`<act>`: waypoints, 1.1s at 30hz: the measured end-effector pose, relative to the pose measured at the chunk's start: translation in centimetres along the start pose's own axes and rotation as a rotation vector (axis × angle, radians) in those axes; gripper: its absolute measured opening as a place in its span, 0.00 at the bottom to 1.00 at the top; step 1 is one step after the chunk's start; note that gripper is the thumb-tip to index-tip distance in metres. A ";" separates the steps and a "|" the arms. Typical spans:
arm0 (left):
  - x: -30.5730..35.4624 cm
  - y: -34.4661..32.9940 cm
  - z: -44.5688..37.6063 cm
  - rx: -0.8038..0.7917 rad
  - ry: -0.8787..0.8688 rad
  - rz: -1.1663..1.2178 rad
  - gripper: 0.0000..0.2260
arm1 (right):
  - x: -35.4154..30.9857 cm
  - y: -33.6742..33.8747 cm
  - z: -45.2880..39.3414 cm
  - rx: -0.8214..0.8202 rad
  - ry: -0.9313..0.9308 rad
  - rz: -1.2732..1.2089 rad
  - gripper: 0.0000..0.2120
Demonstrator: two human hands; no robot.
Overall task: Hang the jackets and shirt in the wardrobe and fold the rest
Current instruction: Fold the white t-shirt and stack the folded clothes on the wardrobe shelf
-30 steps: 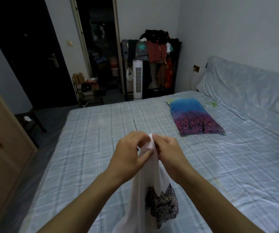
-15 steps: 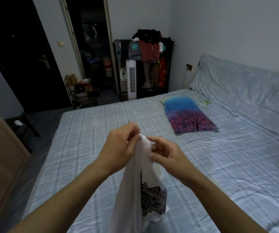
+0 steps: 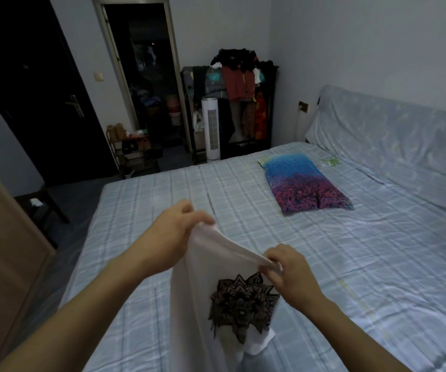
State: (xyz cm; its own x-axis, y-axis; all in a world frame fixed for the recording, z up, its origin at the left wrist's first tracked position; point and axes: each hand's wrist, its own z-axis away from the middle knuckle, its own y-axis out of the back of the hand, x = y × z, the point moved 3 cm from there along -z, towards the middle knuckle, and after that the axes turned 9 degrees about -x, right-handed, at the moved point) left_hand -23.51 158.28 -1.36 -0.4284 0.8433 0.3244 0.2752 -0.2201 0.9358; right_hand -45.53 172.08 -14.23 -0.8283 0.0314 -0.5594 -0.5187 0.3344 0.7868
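Hands: left hand (image 3: 174, 238) and right hand (image 3: 290, 272) each pinch the top edge of the white garment (image 3: 216, 304), left one higher and farther.
Garment: hangs down from that edge, long axis vertical, black print facing the person.
Bed (image 3: 350, 264): beneath and ahead; near edge closest for laying it flat, I think.
Pillow (image 3: 306, 183): well apart, toward the far right corner.

**White shirt stretched between my hands**

I pinch the top edge of a white shirt (image 3: 205, 299) with both hands over the bed (image 3: 350, 264). My left hand (image 3: 173, 237) grips it at ten o'clock of the black mandala print (image 3: 243, 304), my right hand (image 3: 291, 272) at one o'clock. A blue-and-purple tree pillow (image 3: 305, 183) lies at one o'clock; the clothes rack (image 3: 238, 98) stands at twelve.
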 end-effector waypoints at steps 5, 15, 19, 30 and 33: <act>-0.9 -1.9 0.4 -0.121 0.115 -0.141 0.09 | 2.3 -0.3 -0.4 -0.037 -0.142 -0.025 0.10; -3.3 -2.5 0.8 -0.127 0.167 -0.088 0.10 | 2.5 -1.8 0.1 -0.267 -0.217 -0.586 0.11; -4.4 -2.4 1.2 -0.146 0.187 -0.113 0.12 | 2.0 -1.8 0.3 -0.400 -0.093 -0.670 0.12; -4.6 -1.9 3.4 -0.173 0.116 0.100 0.17 | 4.6 -2.5 1.0 -0.432 -0.063 -0.230 0.10; -4.9 -1.8 3.1 -0.050 0.107 0.067 0.16 | 4.0 -2.1 0.5 -0.202 -0.046 -0.310 0.09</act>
State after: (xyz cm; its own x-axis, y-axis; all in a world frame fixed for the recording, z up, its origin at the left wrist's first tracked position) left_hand -19.22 156.03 -5.02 -0.5008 0.7695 0.3964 0.2638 -0.3005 0.9166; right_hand -47.66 171.96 -18.30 -0.6170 0.0019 -0.7869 -0.7788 0.1418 0.6110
